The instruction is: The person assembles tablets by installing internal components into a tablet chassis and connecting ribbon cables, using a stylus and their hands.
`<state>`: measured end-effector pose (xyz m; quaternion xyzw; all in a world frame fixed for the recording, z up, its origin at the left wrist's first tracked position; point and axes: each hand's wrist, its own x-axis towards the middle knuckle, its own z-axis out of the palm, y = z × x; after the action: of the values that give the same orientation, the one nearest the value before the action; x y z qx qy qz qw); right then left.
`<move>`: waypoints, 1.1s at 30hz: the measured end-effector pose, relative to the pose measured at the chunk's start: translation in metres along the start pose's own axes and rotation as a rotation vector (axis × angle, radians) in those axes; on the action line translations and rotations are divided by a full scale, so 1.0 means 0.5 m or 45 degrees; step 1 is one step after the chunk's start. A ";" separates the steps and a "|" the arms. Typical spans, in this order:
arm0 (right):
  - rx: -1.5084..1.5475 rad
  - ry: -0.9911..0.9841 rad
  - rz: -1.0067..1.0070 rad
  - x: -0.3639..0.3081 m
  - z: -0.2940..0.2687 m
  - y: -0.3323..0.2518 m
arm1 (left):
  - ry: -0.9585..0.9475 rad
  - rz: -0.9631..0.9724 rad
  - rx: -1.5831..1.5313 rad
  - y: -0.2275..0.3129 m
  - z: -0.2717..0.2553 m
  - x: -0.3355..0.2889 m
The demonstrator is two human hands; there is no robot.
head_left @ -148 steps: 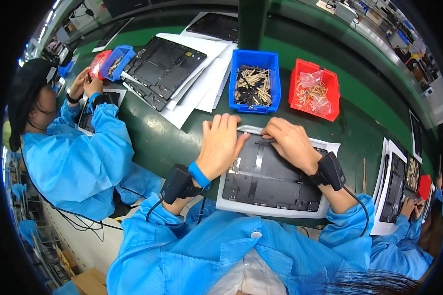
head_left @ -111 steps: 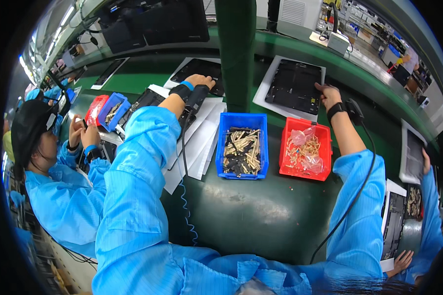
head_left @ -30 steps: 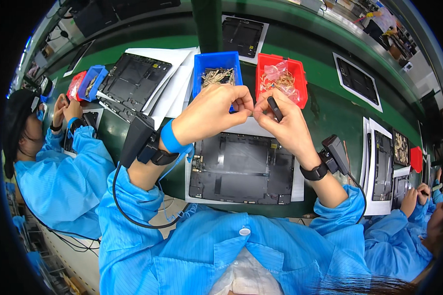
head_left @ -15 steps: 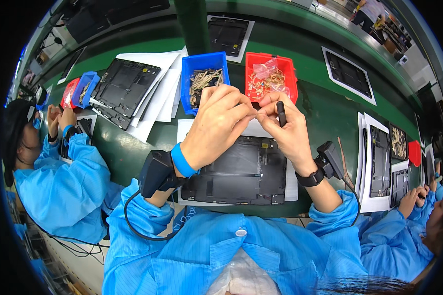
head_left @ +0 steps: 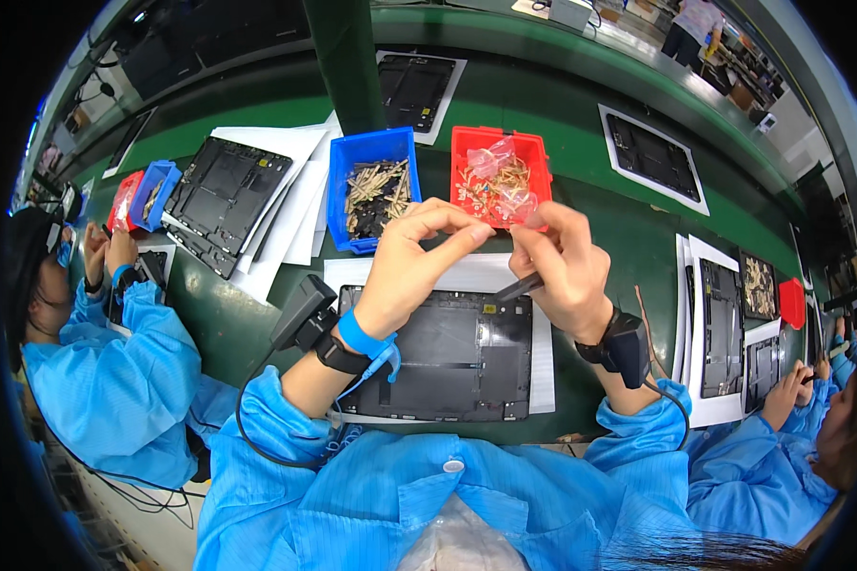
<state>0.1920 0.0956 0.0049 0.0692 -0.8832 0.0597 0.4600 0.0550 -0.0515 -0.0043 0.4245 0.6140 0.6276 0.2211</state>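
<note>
My left hand [head_left: 417, 259] is closed, thumb and forefinger pinched together just before the red bin [head_left: 545, 176]; whatever lies between the fingertips is too small to make out. Close by on the right, my right hand [head_left: 573, 276] has its fingers curled round a slim black stick-like tool [head_left: 518, 287], which slants down to the left. The fingertips of both hands are near each other but apart. Below them a flat black device housing [head_left: 438, 366] lies on white sheets [head_left: 543, 357]. Small parts and clear plastic bags fill the red bin. Beside it, a blue bin [head_left: 337, 195] holds tan strips.
More black housings [head_left: 229, 186] lie on stacked white sheets at the left, with others [head_left: 719, 324] at the right. A green post [head_left: 343, 67] rises behind the bins. People in blue coats sit on both sides, a left sleeve [head_left: 114, 390] and right sleeve [head_left: 762, 476] close by.
My fingertips have drawn slightly apart, and my left hand has turned with its thumb stretched along the forefinger. The black tool has swung from upright to slanting down-left. The whole view has shifted.
</note>
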 end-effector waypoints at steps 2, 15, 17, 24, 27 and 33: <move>-0.104 -0.028 -0.128 0.007 -0.003 0.007 | 0.000 0.038 0.122 0.010 0.002 0.009; -0.077 -0.147 -0.248 0.013 0.012 0.049 | -0.141 -0.086 0.192 0.006 -0.006 0.073; 0.062 -0.041 0.024 0.020 0.017 0.055 | -0.167 -0.088 0.158 0.009 -0.009 0.082; 0.374 -0.275 0.210 0.048 0.016 0.109 | -0.179 0.090 0.340 -0.006 -0.017 0.110; 0.402 -0.370 0.127 0.058 0.023 0.125 | -0.197 0.141 0.337 -0.010 -0.021 0.120; 0.590 -0.475 0.446 0.065 0.020 0.143 | -0.253 0.007 0.053 -0.011 -0.029 0.157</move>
<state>0.1528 0.1622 0.0230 0.0288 -0.9135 0.3233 0.2453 -0.0004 0.0035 0.0124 0.4909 0.6009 0.5701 0.2701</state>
